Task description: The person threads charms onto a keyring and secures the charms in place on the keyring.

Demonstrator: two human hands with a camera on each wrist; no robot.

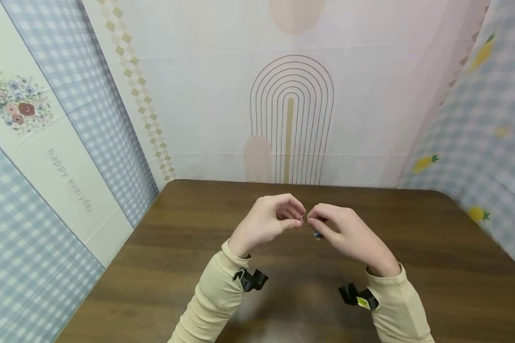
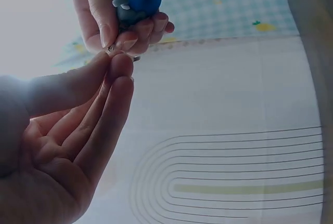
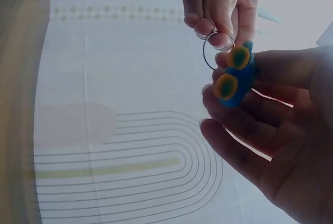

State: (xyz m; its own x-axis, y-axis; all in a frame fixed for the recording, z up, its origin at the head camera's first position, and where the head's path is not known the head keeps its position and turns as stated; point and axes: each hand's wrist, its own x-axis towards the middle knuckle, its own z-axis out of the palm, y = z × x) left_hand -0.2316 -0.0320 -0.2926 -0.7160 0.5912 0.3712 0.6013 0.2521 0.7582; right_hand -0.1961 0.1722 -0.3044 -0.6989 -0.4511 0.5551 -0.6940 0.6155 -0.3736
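My left hand and right hand are raised above the table, fingertips almost meeting. Between them is a keychain: a thin metal split ring and a small blue figure charm with orange-rimmed green ends. The left thumb and fingertips pinch the ring in the right wrist view. My right thumb and fingers grip the keychain close to the charm, which lies against those fingers in the left wrist view. A grey part sits beside the charm's blue body. From the head, the right hand hides most of the charm.
A brown wooden table spreads below both hands. Behind it hangs a pale cloth printed with arches, and blue checked cloths flank the sides. Black wrist cameras are strapped over both cream sleeves.
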